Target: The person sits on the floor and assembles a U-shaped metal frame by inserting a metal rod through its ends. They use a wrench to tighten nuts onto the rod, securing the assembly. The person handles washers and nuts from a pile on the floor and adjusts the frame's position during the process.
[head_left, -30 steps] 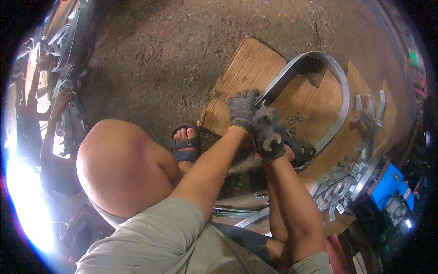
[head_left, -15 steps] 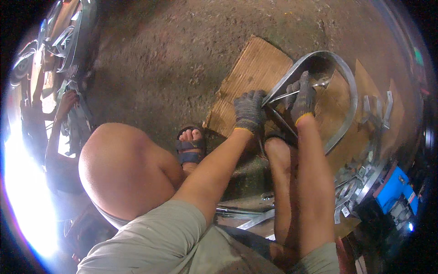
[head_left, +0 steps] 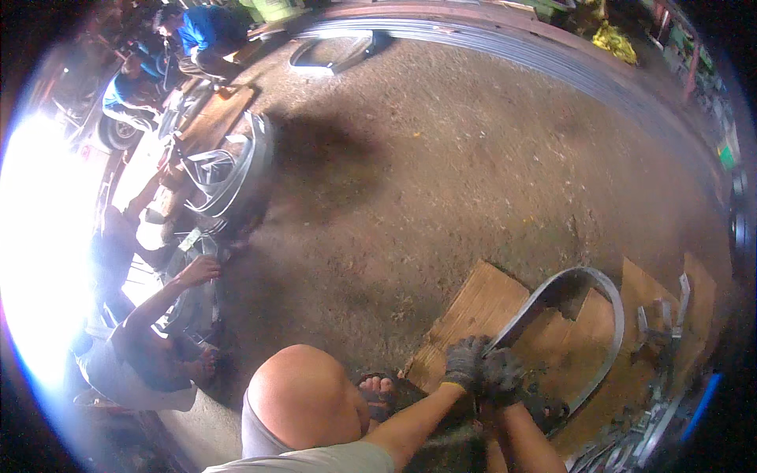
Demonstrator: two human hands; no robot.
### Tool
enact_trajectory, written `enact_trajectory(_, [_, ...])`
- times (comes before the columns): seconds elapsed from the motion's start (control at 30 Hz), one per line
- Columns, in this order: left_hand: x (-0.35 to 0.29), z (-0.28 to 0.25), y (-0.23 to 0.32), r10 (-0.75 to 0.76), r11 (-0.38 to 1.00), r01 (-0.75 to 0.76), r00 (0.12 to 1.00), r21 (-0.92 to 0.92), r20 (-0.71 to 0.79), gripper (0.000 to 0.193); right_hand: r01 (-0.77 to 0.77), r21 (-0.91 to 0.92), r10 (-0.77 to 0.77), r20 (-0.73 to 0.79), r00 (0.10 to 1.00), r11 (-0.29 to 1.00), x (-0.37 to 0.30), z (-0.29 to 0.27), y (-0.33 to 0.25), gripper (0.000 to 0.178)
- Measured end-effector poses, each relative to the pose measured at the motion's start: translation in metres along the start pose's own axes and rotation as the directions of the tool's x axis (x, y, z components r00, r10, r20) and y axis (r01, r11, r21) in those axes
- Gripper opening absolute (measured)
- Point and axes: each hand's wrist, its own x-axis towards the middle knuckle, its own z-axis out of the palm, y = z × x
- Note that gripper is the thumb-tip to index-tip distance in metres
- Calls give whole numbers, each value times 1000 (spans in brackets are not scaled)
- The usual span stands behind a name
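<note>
A grey metal band (head_left: pixel 617 321), bent into a teardrop-shaped loop, stands over brown cardboard (head_left: pixel 482 303) at the lower right. My left hand (head_left: pixel 465 364), in a grey knit glove, is closed at the loop's pointed end. Right beside it and almost touching, my right hand (head_left: pixel 503 377) is also gloved and closed. Whatever lies inside the right fist is hidden. My sandalled foot (head_left: pixel 377 388) rests just left of the cardboard.
Loose metal brackets (head_left: pixel 654 319) lie on cardboard at the right, with more metal pieces (head_left: pixel 623 441) below. At the left a co-worker's arm (head_left: pixel 177 280) reaches near stacked curved strips (head_left: pixel 236 173). Other people (head_left: pixel 206 39) crouch far left. Another metal loop (head_left: pixel 331 55) lies at the back.
The view has tilted up, showing more floor and people. My right hand has come from inside the loop to beside my left. The thin rod seen at my right hand no longer shows.
</note>
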Motion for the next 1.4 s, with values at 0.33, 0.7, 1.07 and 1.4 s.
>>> enact_trajectory(0.33, [12, -5, 9, -7, 995, 9, 1000, 96, -19, 46, -311, 530, 391, -42, 919, 789, 71, -35, -18, 28])
enact_trajectory(0.7, [3, -15, 17, 18, 991, -27, 998, -128, -67, 44, 473, -260, -393, 305, 867, 842, -44, -36, -25, 20])
enact_trajectory(1.07, [8, -15, 18, -46, 992, 42, 998, -118, -34, 48, -551, 476, 608, 44, 793, 685, 69, -41, -77, 47])
enact_trajectory(1.4, [7, -28, 28, -7, 998, 10, 999, -69, 47, 48, 125, -47, -113, 209, 971, 991, -38, -36, -49, 33])
